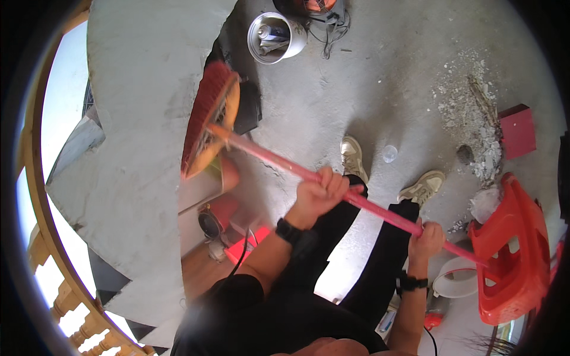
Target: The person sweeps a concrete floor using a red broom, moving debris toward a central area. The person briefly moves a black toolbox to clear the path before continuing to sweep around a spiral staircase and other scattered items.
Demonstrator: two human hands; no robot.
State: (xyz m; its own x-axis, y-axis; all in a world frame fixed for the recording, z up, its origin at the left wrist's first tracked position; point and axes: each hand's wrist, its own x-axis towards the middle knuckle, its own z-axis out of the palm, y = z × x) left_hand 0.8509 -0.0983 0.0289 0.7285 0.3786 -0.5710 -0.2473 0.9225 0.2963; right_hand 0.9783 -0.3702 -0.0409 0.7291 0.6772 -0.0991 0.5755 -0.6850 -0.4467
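A push broom with a red pole (383,212) lies slantwise across the view. My left hand (325,191) is closed around the middle of the pole, nearer the broom head. Farther down, my right hand (427,240) grips the pole near its lower right end. The broom head (213,120), with red bristles and an orange-yellow back, is raised at the edge of a grey concrete slab (142,111). The pole's far end overlaps a red plastic stool (516,249); whether they touch I cannot tell.
White rubble and dust (485,129) lie on the concrete floor at right, beside a dark red box (519,133). A white bucket (296,38) holding a can and tools stands at the top, near a cable. Another white bucket (454,289) is by the stool. A wooden railing (38,178) curves along the left.
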